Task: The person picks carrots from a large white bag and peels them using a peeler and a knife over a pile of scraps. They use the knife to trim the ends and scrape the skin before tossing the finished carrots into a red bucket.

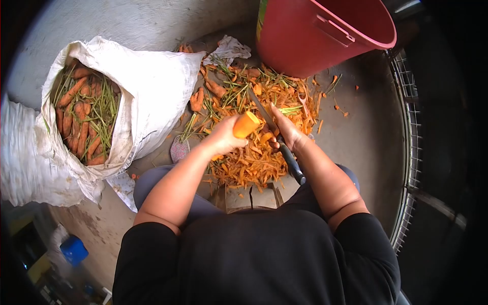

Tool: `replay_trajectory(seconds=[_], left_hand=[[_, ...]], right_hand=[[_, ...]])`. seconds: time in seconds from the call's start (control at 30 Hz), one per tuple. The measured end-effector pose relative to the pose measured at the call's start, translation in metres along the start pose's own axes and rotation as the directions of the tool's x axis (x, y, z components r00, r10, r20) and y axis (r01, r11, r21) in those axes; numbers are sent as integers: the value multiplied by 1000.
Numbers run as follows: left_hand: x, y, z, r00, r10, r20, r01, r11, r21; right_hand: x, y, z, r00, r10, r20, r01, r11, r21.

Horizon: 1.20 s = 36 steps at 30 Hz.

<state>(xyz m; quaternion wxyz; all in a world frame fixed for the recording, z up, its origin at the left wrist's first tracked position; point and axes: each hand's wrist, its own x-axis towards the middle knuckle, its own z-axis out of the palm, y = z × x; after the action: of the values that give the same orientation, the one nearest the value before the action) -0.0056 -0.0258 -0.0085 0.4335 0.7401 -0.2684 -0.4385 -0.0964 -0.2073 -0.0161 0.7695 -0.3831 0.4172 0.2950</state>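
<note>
My left hand (224, 136) is wrapped round a thick peeled carrot (246, 124), its cut end facing up and to the right. Close beside it, my right hand (285, 130) grips a long knife (292, 162) by its black handle, and the blade points up and to the left, apart from the carrot. Beneath both hands lies a heap of orange peelings (254, 168) mixed with green stems. Whole unpeeled carrots (196, 99) rest at the heap's upper left.
A white sack (157, 76) of carrots with green tops lies open at the left. The large red bucket (310, 40) stands beyond the peelings. Along the right runs a wire grid (410, 117). A blue object (74, 250) is at the lower left.
</note>
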Motion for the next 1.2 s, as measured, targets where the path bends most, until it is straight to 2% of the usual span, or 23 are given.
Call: replay_trajectory(seconds=[0.03, 0.1, 0.13, 0.17, 0.2, 0.23, 0.27, 0.37, 0.43, 0.5, 0.63, 0.73, 0.8, 0.83, 0.93, 1.0, 1.03, 1.07, 1.1, 1.13, 1.17, 1.2], left_hand=[[1, -1, -6, 995, -50, 89, 70, 967, -244], [1, 3, -12, 984, -29, 176, 107, 886, -451], [0, 7, -13, 983, -35, 181, 126, 842, -524], [-2, 10, -13, 981, -43, 187, 147, 791, -593], [-3, 12, -12, 979, -52, 195, 170, 732, -659], [-2, 12, -11, 980, -33, 196, 155, 743, -651], [-2, 12, -9, 980, -14, 197, 140, 754, -642], [2, 12, -5, 983, 31, 182, 83, 804, -589], [4, 9, 2, 988, 91, 128, -6, 837, -547], [6, 4, 6, 992, 87, 95, -39, 903, -429], [8, 3, 16, 992, 121, -47, -129, 960, -250], [5, 13, 17, 1000, -11, -18, 9, 995, -101], [9, 4, 20, 1000, 4, -9, -5, 991, -130], [10, 0, 22, 1000, 11, -5, -11, 989, -145], [9, -2, 31, 993, -72, -91, 74, 997, 27], [7, -5, 33, 989, -8, -150, 21, 997, 80], [5, -7, 33, 984, 23, -179, -3, 994, 110], [6, -10, 30, 985, 50, -168, -33, 994, 101], [6, -9, 24, 996, 3, -91, -10, 998, -68], [7, -7, 18, 1000, -29, -8, 27, 972, -234], [6, -5, 13, 996, -46, 79, 74, 917, -392], [3, 0, 9, 986, -49, 159, 134, 799, -586]], right_hand=[[-2, -2, 6, 984, -117, -136, 104, 990, -100], [4, 2, 1, 957, -258, -135, 176, 881, -439], [-6, -4, 3, 934, -354, -50, 246, 740, -626], [3, 3, 0, 779, -625, 40, 447, 510, -735], [0, 4, 4, 721, -691, 41, 467, 441, -766], [-8, 1, 13, 658, -751, 46, 478, 370, -796], [-21, -4, 21, 680, -734, -11, 382, 367, -848], [-32, -8, 28, 670, -738, -80, 256, 331, -908], [-29, -6, 26, 635, -765, -111, 233, 327, -916], [-27, -6, 25, 619, -773, -137, 202, 326, -924], [-34, -9, 30, 668, -723, -178, 117, 339, -934], [-33, -6, 32, 687, -702, -185, 106, 349, -931], [-28, -3, 34, 705, -684, -188, 103, 361, -927], [-25, -1, 35, 707, -683, -183, 110, 362, -926], [-16, 5, 33, 732, -661, -163, 153, 393, -907], [-6, 6, 29, 776, -617, -133, 208, 449, -869], [-1, 3, 25, 793, -603, -93, 341, 563, -753], [-2, 1, 19, 875, -464, -139, 296, 740, -605], [-12, -6, 21, 939, -307, -153, 216, 876, -431], [-6, -6, 14, 942, -270, -198, 175, 902, -395], [-7, -6, 11, 911, -376, -167, 259, 840, -477], [-9, -7, 9, 871, -475, -126, 336, 762, -554]])
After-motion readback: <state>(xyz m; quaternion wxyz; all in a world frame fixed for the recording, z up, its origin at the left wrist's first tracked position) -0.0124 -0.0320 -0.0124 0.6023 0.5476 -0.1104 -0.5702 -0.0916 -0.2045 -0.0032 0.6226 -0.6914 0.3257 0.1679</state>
